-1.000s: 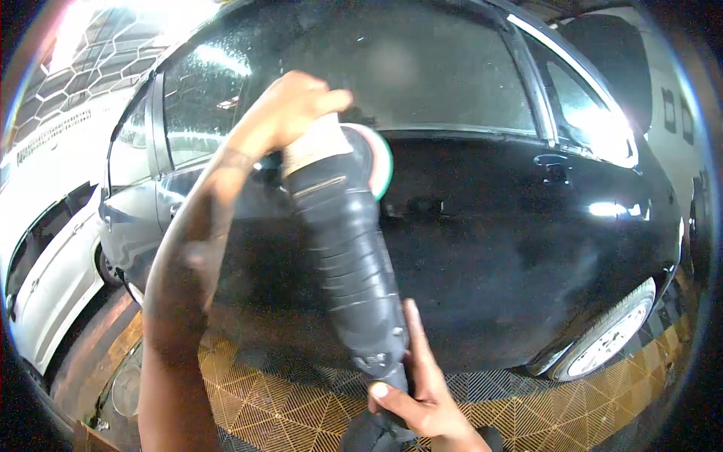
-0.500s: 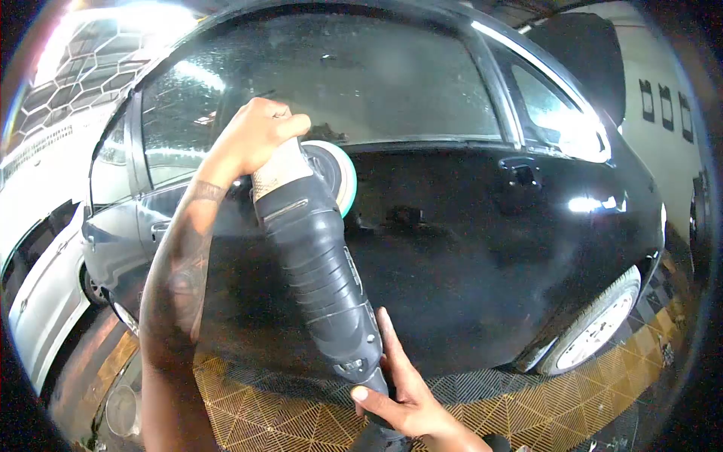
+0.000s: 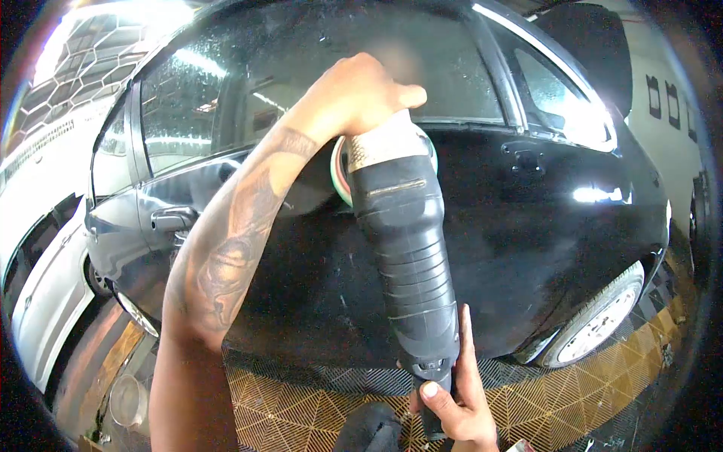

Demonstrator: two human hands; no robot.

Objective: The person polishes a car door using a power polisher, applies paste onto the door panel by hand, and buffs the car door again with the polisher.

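Note:
A black polishing machine (image 3: 410, 248) with a silver head spans the middle of the view, slightly tilted. My left hand (image 3: 361, 94) is closed on its head at the top end. Around the rear handle, low in the view, my right hand (image 3: 459, 392) is wrapped with its thumb on top. Behind the head, the round pad (image 3: 341, 177) with a green rim lies against or close to the black car's door (image 3: 497, 248), just below the window; whether it touches cannot be told.
A silver car (image 3: 56, 301) stands at the far left. The black car's rear wheel (image 3: 599, 324) is at the lower right. Yellow and black grid tiles (image 3: 301, 410) cover the floor. A bucket (image 3: 128, 399) stands at the lower left.
The polisher first shifted left, then moved right along the door with both hands on it. It is now more upright, and the pad shows on the left of its head.

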